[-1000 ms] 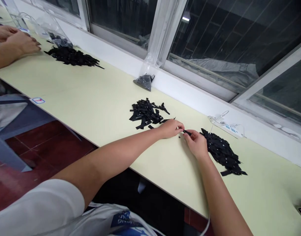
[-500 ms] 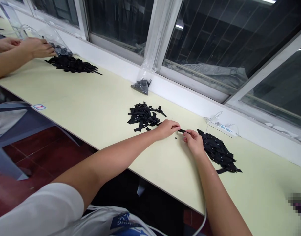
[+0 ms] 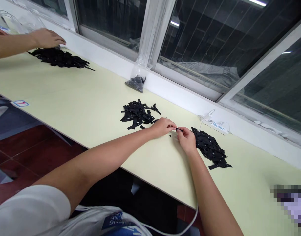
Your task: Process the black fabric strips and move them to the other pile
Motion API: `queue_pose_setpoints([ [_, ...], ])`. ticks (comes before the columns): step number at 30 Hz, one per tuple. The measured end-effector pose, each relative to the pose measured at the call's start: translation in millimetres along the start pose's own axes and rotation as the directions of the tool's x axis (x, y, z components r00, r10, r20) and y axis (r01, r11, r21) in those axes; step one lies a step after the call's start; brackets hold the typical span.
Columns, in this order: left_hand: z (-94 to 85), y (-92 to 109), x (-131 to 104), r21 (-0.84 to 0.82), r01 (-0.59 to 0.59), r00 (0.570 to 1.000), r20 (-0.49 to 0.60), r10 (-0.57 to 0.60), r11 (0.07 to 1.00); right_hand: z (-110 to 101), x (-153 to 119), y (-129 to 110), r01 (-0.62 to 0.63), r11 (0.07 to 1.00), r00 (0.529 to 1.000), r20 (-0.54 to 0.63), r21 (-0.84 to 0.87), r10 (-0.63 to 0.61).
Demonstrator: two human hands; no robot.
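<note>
Above the table, my left hand (image 3: pixel 162 127) and my right hand (image 3: pixel 186 139) meet, fingertips nearly touching. Both pinch a short black strip (image 3: pixel 179 129), which looks like fabric and is mostly covered by the fingers. A small black ring-like piece (image 3: pixel 170 135) lies on the table just below them. Left of my left hand spreads a loose pile of black strips (image 3: pixel 138 113), some with small light dots. Beside my right wrist is a denser pile of similar black strips (image 3: pixel 210 146).
The pale yellow table (image 3: pixel 91 108) runs along a windowed wall. A clear bag of dark pieces (image 3: pixel 136 83) stands by the wall, and a white power strip (image 3: pixel 215 126) lies at the back. At far left, a co-worker's hand (image 3: pixel 48 38) is over another black pile (image 3: pixel 61 58).
My hands have drawn closer together, and less of the strip shows between them. The co-worker's hand has moved over the far pile. The whole view has shifted slightly.
</note>
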State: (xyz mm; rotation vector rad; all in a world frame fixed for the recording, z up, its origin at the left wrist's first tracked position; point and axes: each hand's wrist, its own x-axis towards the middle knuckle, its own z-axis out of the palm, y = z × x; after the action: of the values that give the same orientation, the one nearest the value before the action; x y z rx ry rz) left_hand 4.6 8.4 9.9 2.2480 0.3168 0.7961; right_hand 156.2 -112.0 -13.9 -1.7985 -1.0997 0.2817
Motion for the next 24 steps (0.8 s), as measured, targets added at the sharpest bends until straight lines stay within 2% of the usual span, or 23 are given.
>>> queue_pose_setpoints([
  [4,1.4,-1.9,0.2,0.039,0.022,1.0,-0.004,-0.021,0.999,0.9,-1.6,-4.1,0.047,0.999,0.999,0.022,0.013,-0.047],
  [9,2.0,-7.7,1.3,0.07,-0.09,0.996,0.003,0.09,0.993,2.6,-3.5,-7.8,0.071,0.997,0.997,0.042,0.036,-0.072],
  [14,1.5,-9.1,1.1,0.066,-0.152,0.988,0.012,0.151,0.986,2.7,-4.7,-10.2,0.078,0.996,0.996,0.049,0.037,-0.079],
  [19,2.2,-6.5,0.0,0.142,-0.104,0.994,0.033,0.1,0.984,1.7,-6.6,-13.8,0.107,0.994,0.992,0.057,0.019,-0.108],
  [24,0.9,-3.0,-0.4,0.147,-0.054,0.999,0.014,0.053,0.988,1.5,-7.7,-15.6,0.127,0.991,0.99,0.058,-0.038,-0.125],
])
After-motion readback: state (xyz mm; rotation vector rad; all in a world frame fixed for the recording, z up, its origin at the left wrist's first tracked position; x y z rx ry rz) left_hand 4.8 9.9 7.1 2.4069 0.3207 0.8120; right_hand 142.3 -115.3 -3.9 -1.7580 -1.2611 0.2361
